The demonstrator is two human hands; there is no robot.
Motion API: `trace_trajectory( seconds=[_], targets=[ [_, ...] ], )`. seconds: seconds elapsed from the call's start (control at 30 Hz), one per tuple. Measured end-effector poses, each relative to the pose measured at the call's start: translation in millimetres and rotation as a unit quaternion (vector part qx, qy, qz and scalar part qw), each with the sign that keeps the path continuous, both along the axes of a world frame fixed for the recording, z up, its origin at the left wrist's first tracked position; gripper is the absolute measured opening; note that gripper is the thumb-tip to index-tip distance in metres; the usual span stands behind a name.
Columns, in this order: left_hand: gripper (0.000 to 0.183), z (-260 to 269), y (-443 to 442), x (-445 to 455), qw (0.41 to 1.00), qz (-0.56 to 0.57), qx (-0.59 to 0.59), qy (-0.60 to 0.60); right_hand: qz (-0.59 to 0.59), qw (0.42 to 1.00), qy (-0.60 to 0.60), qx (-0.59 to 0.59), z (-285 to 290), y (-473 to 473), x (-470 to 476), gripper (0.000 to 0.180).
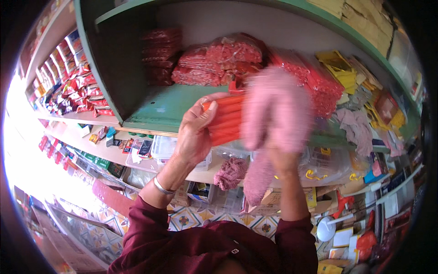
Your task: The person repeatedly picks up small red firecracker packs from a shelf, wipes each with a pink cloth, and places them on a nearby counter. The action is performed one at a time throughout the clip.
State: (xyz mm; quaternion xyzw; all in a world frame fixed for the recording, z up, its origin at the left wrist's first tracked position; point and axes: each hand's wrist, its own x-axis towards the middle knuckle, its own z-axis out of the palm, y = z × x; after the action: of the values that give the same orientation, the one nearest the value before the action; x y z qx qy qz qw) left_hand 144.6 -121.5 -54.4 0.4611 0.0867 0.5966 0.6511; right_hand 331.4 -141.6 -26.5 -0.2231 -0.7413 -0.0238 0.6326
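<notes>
My left hand [196, 132] grips the left end of a pack of red candle-like sticks [224, 120], thumb on top. A pink cloth [279, 109], blurred, covers the pack's right end and hangs down beside it. My right hand [282, 156] is behind and under this cloth, its fingers mostly hidden. Just past the pack, a small red object [236, 87] shows above its far edge. Red plastic-wrapped packs [202, 63] are stacked at the back of the green shelf [160, 102].
More red packs [318, 85], yellow packaging [337, 68] and a crumpled pink cloth [356, 130] lie on the right. A darker pink cloth [232, 173] rests on the lower shelf among clear plastic boxes [164, 147]. The green divider [99, 65] stands at left.
</notes>
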Motion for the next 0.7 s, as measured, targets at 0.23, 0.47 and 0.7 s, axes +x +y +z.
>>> trace_trajectory(
  seconds=[0.23, 0.47, 0.7],
  targets=[
    [0.037, -1, -15, 6, 0.998, -0.036, -0.022, 0.035, -0.197, 0.98, -0.013, 0.017, -39, 25, -19, 0.057],
    [0.037, 33, -14, -25, 0.977, 0.117, 0.03, 0.173, -0.187, 0.974, 0.094, -0.081, -40, 28, 29, 0.053],
    [0.034, 121, 69, -77, 0.443, 0.507, 0.637, 0.375, -0.232, 0.967, -0.007, -0.105, -41, 22, 47, 0.05]
  ],
)
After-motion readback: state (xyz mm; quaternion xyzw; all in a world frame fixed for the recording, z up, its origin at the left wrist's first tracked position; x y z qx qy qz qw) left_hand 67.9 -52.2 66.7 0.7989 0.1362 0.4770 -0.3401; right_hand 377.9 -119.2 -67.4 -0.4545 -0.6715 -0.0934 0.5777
